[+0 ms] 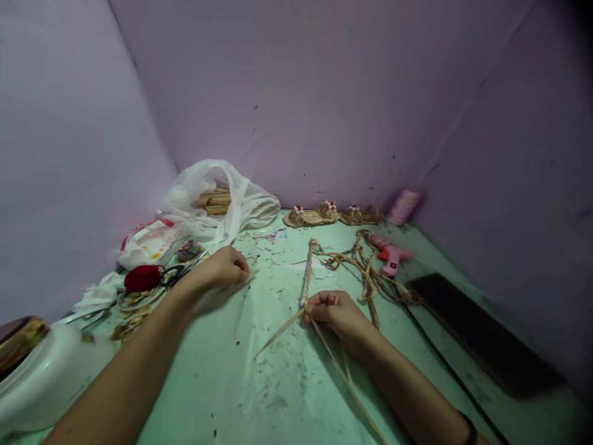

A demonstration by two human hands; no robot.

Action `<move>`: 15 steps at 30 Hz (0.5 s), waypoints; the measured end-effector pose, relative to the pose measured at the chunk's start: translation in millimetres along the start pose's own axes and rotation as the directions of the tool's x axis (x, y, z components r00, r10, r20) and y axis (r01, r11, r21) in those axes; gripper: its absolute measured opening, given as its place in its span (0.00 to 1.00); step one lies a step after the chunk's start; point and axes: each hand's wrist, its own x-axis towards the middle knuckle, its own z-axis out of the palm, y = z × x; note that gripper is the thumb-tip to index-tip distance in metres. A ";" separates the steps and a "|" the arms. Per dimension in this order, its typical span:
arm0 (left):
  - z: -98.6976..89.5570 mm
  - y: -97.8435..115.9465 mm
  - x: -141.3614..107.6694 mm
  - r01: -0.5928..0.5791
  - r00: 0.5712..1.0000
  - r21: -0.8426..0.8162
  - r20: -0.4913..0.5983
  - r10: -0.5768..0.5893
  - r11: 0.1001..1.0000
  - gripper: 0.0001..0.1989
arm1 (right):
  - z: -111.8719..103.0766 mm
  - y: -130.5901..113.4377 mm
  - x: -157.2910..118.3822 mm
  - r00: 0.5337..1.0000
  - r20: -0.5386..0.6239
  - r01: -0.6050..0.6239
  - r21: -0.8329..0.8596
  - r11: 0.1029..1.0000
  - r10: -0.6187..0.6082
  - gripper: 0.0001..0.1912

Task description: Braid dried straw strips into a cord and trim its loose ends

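My right hand (333,315) is closed in a pinch on the lower end of a thin straw-coloured braid (309,272). Loose flat fibre strips (278,335) fan out below the pinch, one toward the lower left and others under my right wrist. The finished braid continues up and right into a tangled heap of braided cord (365,269). My left hand (228,267) is raised left of the braid, apart from it, with its fingers curled together. A pale sliver (252,276) shows at its fingertips; whether the fingers grip it is unclear.
Behind are a white plastic bag (259,207) of dried stalks and small woven slippers (319,215). To the right lie a pink glue gun (393,254), a pink spool (404,207) and a dark phone-like slab (482,334). Scissors (178,272) and a red pincushion-like ball (141,278) sit left.
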 end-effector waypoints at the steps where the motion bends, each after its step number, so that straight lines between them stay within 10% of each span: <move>1: 2.5 7.9 -5.3 -0.047 0.993 -0.123 0.099 0.060 0.991 0.06 | 0.3 0.0 0.1 1.000 0.001 0.005 0.006 1.000 -0.005 0.02; 6: 36.7 47.7 -27.2 -0.073 0.911 -0.312 0.367 0.191 0.947 0.06 | 1.1 0.7 0.6 1.000 -0.003 0.018 0.025 1.000 -0.018 0.02; 15: 67.3 50.4 -20.4 -0.161 0.983 -0.038 0.082 0.164 0.986 0.08 | 1.3 -3.6 -2.2 1.000 0.005 0.018 0.006 1.000 -0.018 0.05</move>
